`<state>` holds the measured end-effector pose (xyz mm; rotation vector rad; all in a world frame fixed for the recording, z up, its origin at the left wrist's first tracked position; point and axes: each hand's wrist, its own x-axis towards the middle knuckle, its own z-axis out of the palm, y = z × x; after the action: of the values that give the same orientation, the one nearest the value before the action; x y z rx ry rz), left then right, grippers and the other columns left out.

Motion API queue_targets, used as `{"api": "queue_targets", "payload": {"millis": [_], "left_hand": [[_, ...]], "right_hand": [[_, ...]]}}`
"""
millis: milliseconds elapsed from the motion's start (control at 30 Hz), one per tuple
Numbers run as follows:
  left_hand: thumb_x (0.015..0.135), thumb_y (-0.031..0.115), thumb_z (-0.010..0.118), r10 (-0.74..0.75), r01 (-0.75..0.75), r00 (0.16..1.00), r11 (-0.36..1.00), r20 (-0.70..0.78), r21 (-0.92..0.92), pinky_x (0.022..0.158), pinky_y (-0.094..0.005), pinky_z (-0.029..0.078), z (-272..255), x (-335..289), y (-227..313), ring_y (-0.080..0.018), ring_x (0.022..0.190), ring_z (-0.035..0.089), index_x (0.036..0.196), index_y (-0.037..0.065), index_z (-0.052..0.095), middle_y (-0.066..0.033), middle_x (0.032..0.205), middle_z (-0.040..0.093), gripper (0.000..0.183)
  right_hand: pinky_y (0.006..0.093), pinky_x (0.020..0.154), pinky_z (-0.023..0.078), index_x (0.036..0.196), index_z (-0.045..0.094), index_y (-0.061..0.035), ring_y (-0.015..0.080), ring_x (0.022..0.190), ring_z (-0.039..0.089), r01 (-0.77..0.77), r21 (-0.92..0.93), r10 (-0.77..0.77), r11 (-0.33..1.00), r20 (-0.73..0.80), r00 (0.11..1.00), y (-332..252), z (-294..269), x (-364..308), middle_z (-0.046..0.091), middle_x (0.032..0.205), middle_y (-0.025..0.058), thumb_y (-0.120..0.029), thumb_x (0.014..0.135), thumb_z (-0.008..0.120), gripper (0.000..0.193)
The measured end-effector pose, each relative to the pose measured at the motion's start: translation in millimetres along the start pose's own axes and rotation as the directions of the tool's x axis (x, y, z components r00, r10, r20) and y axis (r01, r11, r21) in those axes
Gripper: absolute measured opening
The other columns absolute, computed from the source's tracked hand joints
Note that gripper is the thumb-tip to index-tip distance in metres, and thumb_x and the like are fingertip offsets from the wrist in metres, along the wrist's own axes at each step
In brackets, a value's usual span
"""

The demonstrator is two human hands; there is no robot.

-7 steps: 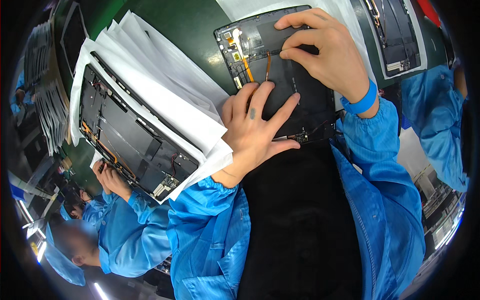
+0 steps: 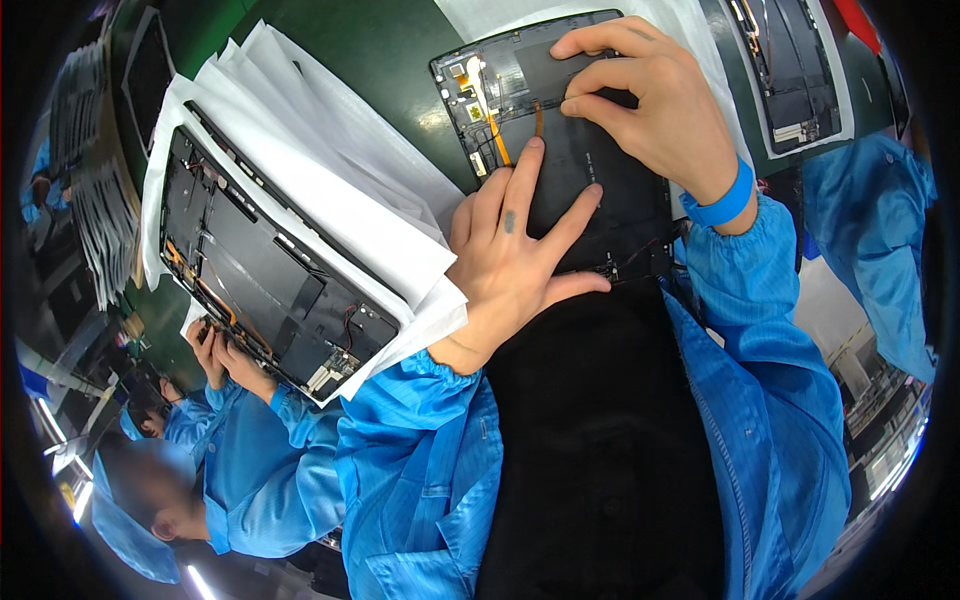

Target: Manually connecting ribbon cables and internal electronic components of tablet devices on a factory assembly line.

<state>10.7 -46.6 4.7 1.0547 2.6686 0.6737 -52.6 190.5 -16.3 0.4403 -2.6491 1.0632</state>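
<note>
An opened tablet housing [image 2: 560, 190], black inside, lies in front of me with its electronics bare. My left hand [image 2: 515, 235] rests on it with fingers spread; its index fingertip touches the lower end of a thin orange flex cable [image 2: 540, 122]. Another orange flex cable [image 2: 499, 142] runs to its left. Over the upper right of the housing, my right hand [image 2: 640, 95] has thumb and index finger pinched together near the surface; whatever lies between them is too small or hidden to see. A blue band [image 2: 722, 203] circles my right wrist.
To the left, another open tablet housing [image 2: 265, 275] lies on stacked white sheets [image 2: 330, 150]. A further housing [image 2: 785, 70] sits on white paper at the upper right. The table [image 2: 400, 60] is green. A co-worker's hands [image 2: 228, 358] work at the left; another person's blue sleeve [image 2: 865, 240] is at right.
My left index finger has straightened and slid up along the orange flex cable, and the left thumb has shifted slightly right. My right hand stays in place. The co-worker at left shifts slightly.
</note>
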Motion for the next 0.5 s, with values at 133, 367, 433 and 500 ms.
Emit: {"api": "queue_targets", "payload": {"millis": [133,367,433,500], "left_hand": [[0.077,0.059,0.086,0.016,-0.008,0.998,0.993,-0.067,0.121,0.102,-0.0477,0.048,7.0,4.0,0.0,-0.0363,0.128,0.054,0.145,0.032,0.071,-0.015,0.153,0.053,0.075],[0.088,0.044,0.086,-0.079,0.111,0.982,0.976,-0.174,0.185,0.087,-0.0439,0.047,14.0,29.3,4.5,-0.0315,0.105,0.054,0.146,0.019,0.069,-0.01,0.121,0.059,0.065],[0.089,0.041,0.086,-0.122,0.15,0.975,0.978,-0.186,0.146,0.087,-0.0441,0.047,13.9,35.4,1.1,-0.032,0.104,0.054,0.146,0.016,0.069,-0.0105,0.119,0.059,0.065],[0.09,0.025,0.086,-0.055,0.055,0.969,0.998,-0.24,-0.007,0.088,-0.0461,0.049,5.1,26.4,-0.7,-0.0346,0.105,0.056,0.141,0.01,0.069,-0.0115,0.115,0.061,0.057]], "right_hand": [[0.0444,0.088,0.058,0.078,0.079,-0.0039,0.0298,0.104,0.072,0.017,-0.013,-0.017,1.0,-0.01,1.0,0.7,0.8,-0.7,0.08,0.113,0.0044,-0.009,0.076,0.086,0.009],[0.0363,0.078,0.058,0.097,0.077,-0.0036,0.0308,0.099,0.073,-0.146,0.249,0.142,0.957,0.034,0.989,-0.2,-6.9,2.4,0.078,0.113,0.007,-0.011,0.086,0.085,0.016],[0.0361,0.08,0.059,0.107,0.077,-0.0027,0.0324,0.098,0.074,-0.079,0.179,0.086,0.981,-0.027,0.996,5.2,-15.5,-7.1,0.075,0.122,0.0118,-0.008,0.093,0.08,0.015],[0.0378,0.084,0.06,0.108,0.077,-0.0023,0.0332,0.099,0.075,-0.078,0.136,0.09,0.988,-0.089,0.992,-2.1,-22.4,-18.8,0.073,0.128,0.0137,-0.005,0.094,0.078,0.015]]}}
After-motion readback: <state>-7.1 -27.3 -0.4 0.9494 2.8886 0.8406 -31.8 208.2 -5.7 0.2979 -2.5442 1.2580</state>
